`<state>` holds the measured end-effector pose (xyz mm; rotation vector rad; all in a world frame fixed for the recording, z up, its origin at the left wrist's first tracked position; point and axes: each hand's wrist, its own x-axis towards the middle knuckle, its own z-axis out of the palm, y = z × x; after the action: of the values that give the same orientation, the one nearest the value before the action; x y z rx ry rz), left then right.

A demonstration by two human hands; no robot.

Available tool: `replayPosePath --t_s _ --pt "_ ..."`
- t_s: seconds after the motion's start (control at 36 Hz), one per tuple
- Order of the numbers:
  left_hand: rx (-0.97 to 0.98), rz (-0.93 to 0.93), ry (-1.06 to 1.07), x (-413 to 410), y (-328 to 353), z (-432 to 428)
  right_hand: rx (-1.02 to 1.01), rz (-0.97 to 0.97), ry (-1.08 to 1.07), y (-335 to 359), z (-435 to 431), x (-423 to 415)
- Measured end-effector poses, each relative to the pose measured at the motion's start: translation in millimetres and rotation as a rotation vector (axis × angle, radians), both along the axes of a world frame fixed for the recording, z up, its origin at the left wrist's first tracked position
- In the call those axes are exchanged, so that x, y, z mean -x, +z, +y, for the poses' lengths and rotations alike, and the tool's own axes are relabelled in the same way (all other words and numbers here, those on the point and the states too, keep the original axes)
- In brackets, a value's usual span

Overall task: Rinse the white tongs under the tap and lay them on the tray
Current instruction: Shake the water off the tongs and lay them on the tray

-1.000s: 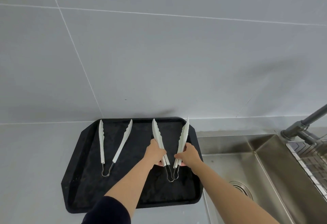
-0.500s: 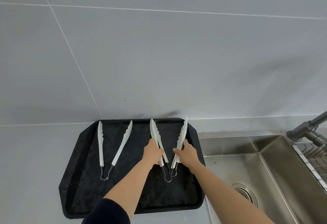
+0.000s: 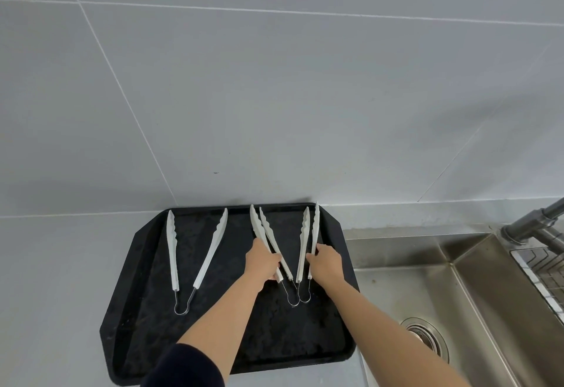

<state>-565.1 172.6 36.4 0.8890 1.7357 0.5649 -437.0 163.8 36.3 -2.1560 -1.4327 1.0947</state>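
Now at the pick-up or the put-down end of the task, hard to say which from this view alone: 2 pairs of white tongs squeezed nearly shut, 1 in each of the hands, both low over the right half of the black tray (image 3: 128, 310). Left hand (image 3: 263, 261) curled around the left-held tongs (image 3: 266, 234) near the handle end, tips aimed at the tray's far edge; right hand (image 3: 326, 262) closed likewise on the right-held tongs (image 3: 309, 234), just beside the tray's right edge. Wire loops of both pairs almost touching near the tray's middle, whether resting on the surface or just lifted not clear. A third pair of tongs (image 3: 195, 252) lying splayed open on the tray's left half, untouched. If not yet rinsed, next move likely a lift and a carry rightward over the sink (image 3: 476, 295) to the tap (image 3: 537, 221), no water seen running, grip kept firm against the spring. If already rinsed, simply a release. Both forearms stretched forward, palms down, wrists roughly level, dark sleeve (image 3: 183, 368) on the left arm.
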Motion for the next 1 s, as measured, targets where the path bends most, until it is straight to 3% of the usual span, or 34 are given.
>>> replayPosePath --t_s 0.42,0.53,0.75,1.0 --pt "0.026 0.115 -0.144 3.8 15.4 -5.1 0.0 -0.067 0.162 8.0 -4.2 -1.3" --pt "-0.003 0.084 -0.128 4.7 24.9 -5.5 -0.016 -0.099 0.219 14.6 -9.1 -3.7" --pt "-0.039 -0.013 -0.113 14.2 56.4 -10.8 -0.151 -0.364 0.449 35.9 -18.5 -13.2" --pt "-0.096 -0.157 -0.198 41.4 107.8 -30.6 -0.305 -0.334 0.403 74.1 -22.1 -9.2"
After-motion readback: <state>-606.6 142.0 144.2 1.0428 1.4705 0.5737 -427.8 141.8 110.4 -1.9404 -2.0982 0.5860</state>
